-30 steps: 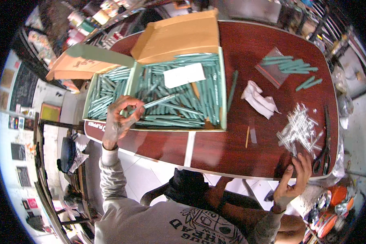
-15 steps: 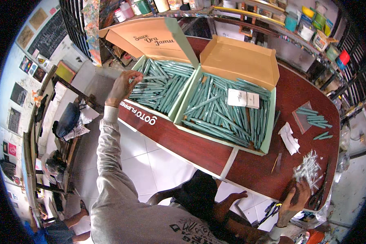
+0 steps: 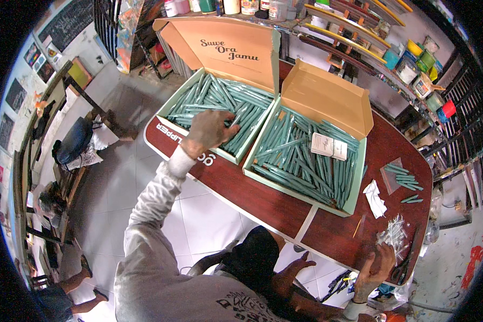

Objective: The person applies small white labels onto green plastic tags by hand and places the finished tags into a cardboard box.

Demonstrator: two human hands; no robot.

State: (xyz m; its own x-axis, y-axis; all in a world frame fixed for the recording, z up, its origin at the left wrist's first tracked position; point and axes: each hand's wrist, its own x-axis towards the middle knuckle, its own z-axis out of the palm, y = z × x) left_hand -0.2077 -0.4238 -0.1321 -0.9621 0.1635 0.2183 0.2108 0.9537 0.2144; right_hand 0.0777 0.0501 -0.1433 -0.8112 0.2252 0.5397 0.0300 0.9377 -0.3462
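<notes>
My left hand (image 3: 209,129) reaches into the left open cardboard box (image 3: 169,114). Its fingers lie spread on the teal wrapped sticks (image 3: 212,96) that fill the box, and the palm is hidden. A second open box (image 3: 301,196) stands to its right, also full of teal sticks, with white cards (image 3: 329,146) on top. My right hand (image 3: 378,263) rests on the near right edge of the dark red table (image 3: 263,201). Its fingers are apart and it sits beside a pile of clear plastic wrappers (image 3: 394,235).
A clear bag with a few teal sticks (image 3: 401,177), a crumpled white paper (image 3: 374,197) and a thin stick (image 3: 357,228) lie right of the boxes. Shelves of jars (image 3: 359,21) run behind the table. Another person (image 3: 64,284) sits on the tiled floor at lower left.
My view has swung left and closer to the boxes. My left hand has moved from the left box's near corner further in, onto the sticks. My right hand stays by the wrappers.
</notes>
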